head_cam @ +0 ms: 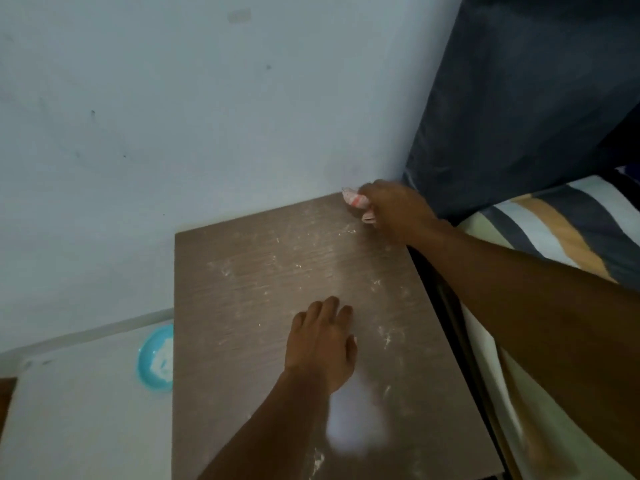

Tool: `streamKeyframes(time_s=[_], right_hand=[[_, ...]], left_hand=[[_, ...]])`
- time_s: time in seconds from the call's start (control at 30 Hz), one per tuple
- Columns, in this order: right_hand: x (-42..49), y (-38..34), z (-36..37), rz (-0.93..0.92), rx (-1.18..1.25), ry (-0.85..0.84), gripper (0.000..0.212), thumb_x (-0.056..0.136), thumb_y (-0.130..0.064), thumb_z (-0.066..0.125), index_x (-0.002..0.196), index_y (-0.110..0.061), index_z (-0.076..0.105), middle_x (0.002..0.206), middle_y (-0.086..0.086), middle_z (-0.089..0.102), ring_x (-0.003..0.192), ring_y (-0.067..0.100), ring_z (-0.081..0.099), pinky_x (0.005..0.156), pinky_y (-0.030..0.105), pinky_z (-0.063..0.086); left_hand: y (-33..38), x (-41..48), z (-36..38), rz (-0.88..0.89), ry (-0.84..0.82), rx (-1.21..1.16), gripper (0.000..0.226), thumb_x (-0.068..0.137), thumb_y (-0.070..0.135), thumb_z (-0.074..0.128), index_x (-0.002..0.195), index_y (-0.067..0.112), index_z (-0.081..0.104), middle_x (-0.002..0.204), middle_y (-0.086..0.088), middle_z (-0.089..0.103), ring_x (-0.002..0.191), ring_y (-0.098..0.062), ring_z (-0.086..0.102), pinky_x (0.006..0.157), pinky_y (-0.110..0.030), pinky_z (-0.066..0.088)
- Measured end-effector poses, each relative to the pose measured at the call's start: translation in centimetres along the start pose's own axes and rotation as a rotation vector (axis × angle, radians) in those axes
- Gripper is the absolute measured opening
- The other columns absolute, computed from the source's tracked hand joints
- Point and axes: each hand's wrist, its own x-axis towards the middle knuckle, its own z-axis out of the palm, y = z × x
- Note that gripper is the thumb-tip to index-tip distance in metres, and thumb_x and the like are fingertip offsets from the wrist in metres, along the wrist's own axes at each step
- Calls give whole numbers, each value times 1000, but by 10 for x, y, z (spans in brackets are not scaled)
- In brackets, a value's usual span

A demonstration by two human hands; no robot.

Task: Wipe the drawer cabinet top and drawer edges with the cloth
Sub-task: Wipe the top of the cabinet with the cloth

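The right hand [394, 211] bunches a pink-and-white cloth [358, 204] tight in its fingers at the far right corner of the drawer cabinet top [263, 271], just where the wood meets the wall [173, 116], right of centre in the frame. The left hand [322, 344] lies flat and spread, holding nothing, on the middle of the top to brace it. White powdery streaks run across most of the brown surface, so the wiping looks barely begun. To do it well, I would press the cloth flat and draw it from that corner toward the near edge in overlapping strokes, lifting the left hand out of the path. The drawer edges are out of view below. A blue dish [156, 358] sits on the floor at lower left.
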Motion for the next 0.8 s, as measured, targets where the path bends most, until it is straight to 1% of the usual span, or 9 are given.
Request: streamKeyframes(time_s=[0.07,0.1,0.2,0.3,0.4,0.5,0.6,0.7,0.8], right_hand=[[28,4,13,-24,-88,-40,48,90,-25,66,135,-22,51,133,7,57,120,31,52,93,43,46],[34,7,24,-25,-96,-102,50,91,-25,64,139,-22,48,140,8,53,128,31,48,100,44,44],[32,13,64,-71,-76,-228,59,101,-27,46,156,-20,26,166,7,17,153,30,14,123,46,17],[26,22,77,-100,-33,-203,61,103,-29,39,159,-23,16,168,3,3,155,27,-1,125,45,3],[8,26,78,-114,-16,-226,61,102,-29,42,158,-25,18,168,2,5,155,26,-1,125,45,4],[-37,22,84,-147,30,-195,58,99,-27,41,156,-19,28,167,7,14,155,30,7,123,50,12],[-96,17,87,-170,81,-201,61,93,-28,38,152,-16,36,164,10,23,153,32,15,121,55,19],[-158,14,92,-206,99,-177,57,94,-20,43,150,-13,39,161,14,31,151,35,23,120,55,23],[-224,10,95,-225,108,-156,58,94,-28,30,149,-13,42,159,13,34,149,34,27,119,54,26]], left_hand=[[-5,3,2,21,0,15,48,94,39,41,138,21,48,148,-5,43,131,-26,44,106,-42,38],[-6,3,3,33,10,19,47,92,39,42,134,20,53,144,-6,49,126,-26,49,104,-41,40],[-6,2,8,40,39,-6,51,86,39,48,130,17,59,138,-7,57,120,-27,55,98,-41,45],[-3,2,8,30,49,-34,56,83,39,47,134,15,56,144,-8,53,125,-28,52,101,-42,43],[-3,-4,11,30,24,-18,62,88,39,44,145,15,44,155,-10,41,137,-31,41,110,-44,38],[0,-21,19,19,8,21,63,94,41,38,152,17,33,162,-12,28,148,-34,27,117,-52,28],[14,-45,28,-17,-9,28,61,96,42,35,153,19,32,162,-13,26,149,-35,23,118,-52,26],[38,-75,40,-55,-29,9,62,96,43,36,154,19,31,163,-14,24,150,-36,21,119,-52,23],[66,-108,55,-70,-27,-3,61,95,43,36,152,20,34,161,-14,28,149,-35,24,118,-51,26]])
